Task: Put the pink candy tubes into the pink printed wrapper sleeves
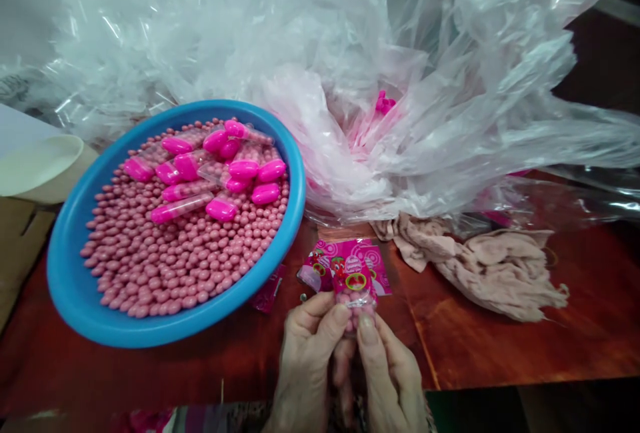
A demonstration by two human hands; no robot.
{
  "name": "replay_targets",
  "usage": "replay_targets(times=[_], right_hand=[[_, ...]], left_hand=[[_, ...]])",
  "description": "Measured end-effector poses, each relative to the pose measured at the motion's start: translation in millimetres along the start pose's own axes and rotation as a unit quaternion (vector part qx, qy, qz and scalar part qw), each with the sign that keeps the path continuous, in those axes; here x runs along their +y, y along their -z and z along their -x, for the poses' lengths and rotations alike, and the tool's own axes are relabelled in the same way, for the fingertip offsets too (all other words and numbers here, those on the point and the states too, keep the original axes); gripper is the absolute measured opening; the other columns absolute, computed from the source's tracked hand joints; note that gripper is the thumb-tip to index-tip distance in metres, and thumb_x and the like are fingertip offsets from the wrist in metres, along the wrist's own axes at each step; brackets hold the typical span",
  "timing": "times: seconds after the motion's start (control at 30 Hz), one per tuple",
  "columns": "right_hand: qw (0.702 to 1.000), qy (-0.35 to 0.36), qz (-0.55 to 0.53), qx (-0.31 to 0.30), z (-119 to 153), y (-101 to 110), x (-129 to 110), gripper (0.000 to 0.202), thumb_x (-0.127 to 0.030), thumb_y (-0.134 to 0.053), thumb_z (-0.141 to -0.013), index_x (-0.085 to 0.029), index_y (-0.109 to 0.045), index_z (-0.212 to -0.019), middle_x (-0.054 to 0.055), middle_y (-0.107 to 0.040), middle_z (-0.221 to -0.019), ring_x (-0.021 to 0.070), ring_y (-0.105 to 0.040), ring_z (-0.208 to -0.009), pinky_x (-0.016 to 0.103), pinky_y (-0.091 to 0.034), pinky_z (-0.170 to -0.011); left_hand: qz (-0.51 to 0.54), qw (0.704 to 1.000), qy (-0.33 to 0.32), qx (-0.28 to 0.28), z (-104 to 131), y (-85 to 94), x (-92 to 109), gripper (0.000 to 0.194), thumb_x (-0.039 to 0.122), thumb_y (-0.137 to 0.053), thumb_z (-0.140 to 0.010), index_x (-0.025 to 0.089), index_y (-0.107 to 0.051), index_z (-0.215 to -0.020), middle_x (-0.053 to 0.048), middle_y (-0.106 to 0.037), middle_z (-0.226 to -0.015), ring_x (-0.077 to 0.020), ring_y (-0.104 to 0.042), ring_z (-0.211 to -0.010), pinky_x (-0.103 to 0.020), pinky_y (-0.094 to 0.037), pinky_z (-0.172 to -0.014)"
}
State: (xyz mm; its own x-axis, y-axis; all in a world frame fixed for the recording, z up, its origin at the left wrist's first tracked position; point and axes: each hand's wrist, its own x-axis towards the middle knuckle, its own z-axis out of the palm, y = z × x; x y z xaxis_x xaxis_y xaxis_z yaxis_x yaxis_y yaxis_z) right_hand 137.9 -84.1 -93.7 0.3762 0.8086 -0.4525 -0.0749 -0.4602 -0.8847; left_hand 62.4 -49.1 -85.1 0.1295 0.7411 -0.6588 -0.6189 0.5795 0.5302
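Observation:
Between the thumbs and fingers of both hands is a small clear candy packet (pixel 356 293) with a pink printed label and round pink candies inside. My left hand (pixel 313 346) pinches its left side and my right hand (pixel 387 359) its right, low on the packet. Just behind it, flat on the table, lie pink printed labels (pixel 379 273). To the left stands a blue basin (pixel 175 333) heaped with pink candy balls (pixel 175 273). On top of the candies rest several clear tubes with bright pink caps (pixel 243 169). My lower fingers are partly hidden behind the packet.
Crumpled clear plastic bags (pixel 225 33) fill the back, and one opened bag holds pink pieces (pixel 384 103). A beige cloth (pixel 500 273) lies on the right of the reddish wooden table (pixel 470 353). A pale bowl (pixel 45 166) and cardboard (pixel 20 246) stand at the left.

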Motion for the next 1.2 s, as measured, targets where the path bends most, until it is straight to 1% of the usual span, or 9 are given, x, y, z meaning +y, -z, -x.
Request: replay_targets(times=[0.13,0.23,0.33,0.4,0.47,0.63,0.8,1.07,1.2], right_hand=[[0.999,0.037,0.005,-0.006,-6.1,-2.2,2.1,0.036,-0.052,-0.065,-0.078,-0.025,-0.069,-0.1,0.008,-0.071,-0.104,0.0254,-0.066,-0.094,0.03,-0.055,-0.075],[0.993,0.06,0.047,-0.091,-15.6,1.2,-0.2,0.032,-0.051,-0.058,-0.082,-0.021,-0.069,-0.079,0.003,-0.067,-0.067,0.0175,-0.062,-0.06,0.024,-0.048,-0.052],[0.987,0.106,0.084,-0.09,-28.6,8.1,-7.3,0.036,-0.047,-0.05,-0.088,-0.021,-0.062,-0.067,-0.003,-0.052,-0.048,0.0113,-0.048,-0.042,0.021,-0.039,-0.044],[0.986,0.142,0.089,-0.004,-38.5,11.8,-14.7,0.025,-0.045,-0.06,-0.081,-0.021,-0.064,-0.077,-0.002,-0.059,-0.057,0.0128,-0.055,-0.051,0.021,-0.043,-0.05],[0.988,0.141,0.068,0.001,-47.9,12.7,-23.3,0.03,-0.045,-0.07,-0.071,-0.02,-0.067,-0.087,0.001,-0.067,-0.069,0.0165,-0.061,-0.06,0.023,-0.049,-0.055],[0.995,0.008,-0.067,-0.073,-61.7,4.4,-35.7,0.029,-0.045,-0.073,-0.069,-0.017,-0.069,-0.077,0.0,-0.065,-0.059,0.0123,-0.055,-0.05,0.021,-0.048,-0.046],[0.974,-0.06,-0.215,-0.033,-64.1,-6.4,-31.1,0.028,-0.038,-0.079,-0.065,-0.016,-0.064,-0.07,-0.004,-0.059,-0.057,0.0065,-0.049,-0.046,0.016,-0.043,-0.043],[0.989,-0.014,-0.146,0.009,-49.3,-23.4,-28.3,0.032,-0.045,-0.074,-0.07,-0.018,-0.056,-0.067,-0.008,-0.05,-0.047,0.0063,-0.041,-0.035,0.016,-0.036,-0.031],[0.996,0.049,-0.054,0.052,-34.5,-28.5,-18.7,0.028,-0.043,-0.073,-0.071,-0.018,-0.063,-0.082,0.0,-0.067,-0.066,0.0125,-0.059,-0.053,0.021,-0.05,-0.048]], left_hand=[[0.02,0.998,-0.055,-0.026,-5.1,0.1,5.3,0.036,0.031,-0.084,-0.057,0.019,-0.074,-0.089,0.003,-0.065,-0.057,-0.0037,-0.051,-0.04,-0.014,-0.049,-0.049],[0.019,0.997,-0.073,-0.022,-11.5,2.0,10.1,0.031,0.03,-0.084,-0.057,0.02,-0.076,-0.085,-0.002,-0.072,-0.072,-0.0086,-0.062,-0.058,-0.021,-0.053,-0.069],[0.004,0.997,-0.08,0.006,-15.1,4.1,11.9,0.021,0.03,-0.083,-0.059,0.017,-0.075,-0.074,-0.003,-0.072,-0.066,-0.0121,-0.064,-0.059,-0.023,-0.053,-0.063],[-0.013,0.997,-0.077,0.013,-14.9,4.4,11.1,0.02,0.029,-0.083,-0.06,0.016,-0.075,-0.072,-0.003,-0.072,-0.064,-0.0127,-0.064,-0.057,-0.021,-0.053,-0.055],[-0.035,0.997,-0.068,0.004,-13.2,3.5,9.0,0.02,0.027,-0.081,-0.062,0.014,-0.076,-0.076,-0.004,-0.072,-0.063,-0.0123,-0.063,-0.054,-0.02,-0.051,-0.049],[-0.047,0.996,-0.068,0.02,-10.2,-0.8,2.2,0.024,0.021,-0.082,-0.059,0.013,-0.073,-0.081,-0.003,-0.072,-0.06,-0.0135,-0.065,-0.053,-0.021,-0.053,-0.049],[-0.061,0.993,-0.078,0.068,-10.8,-4.3,-0.6,0.022,0.014,-0.08,-0.057,0.012,-0.07,-0.077,-0.004,-0.073,-0.06,-0.0125,-0.065,-0.049,-0.019,-0.053,-0.048],[-0.043,0.994,-0.08,0.065,-12.6,-3.9,6.0,0.014,0.019,-0.078,-0.063,0.014,-0.067,-0.07,0.001,-0.068,-0.053,-0.0091,-0.058,-0.045,-0.017,-0.048,-0.044],[-0.059,0.986,-0.115,0.105,-9.5,-2.1,8.9,0.016,0.025,-0.077,-0.067,0.015,-0.064,-0.065,0.006,-0.059,-0.048,-0.0047,-0.05,-0.044,-0.013,-0.041,-0.043]])
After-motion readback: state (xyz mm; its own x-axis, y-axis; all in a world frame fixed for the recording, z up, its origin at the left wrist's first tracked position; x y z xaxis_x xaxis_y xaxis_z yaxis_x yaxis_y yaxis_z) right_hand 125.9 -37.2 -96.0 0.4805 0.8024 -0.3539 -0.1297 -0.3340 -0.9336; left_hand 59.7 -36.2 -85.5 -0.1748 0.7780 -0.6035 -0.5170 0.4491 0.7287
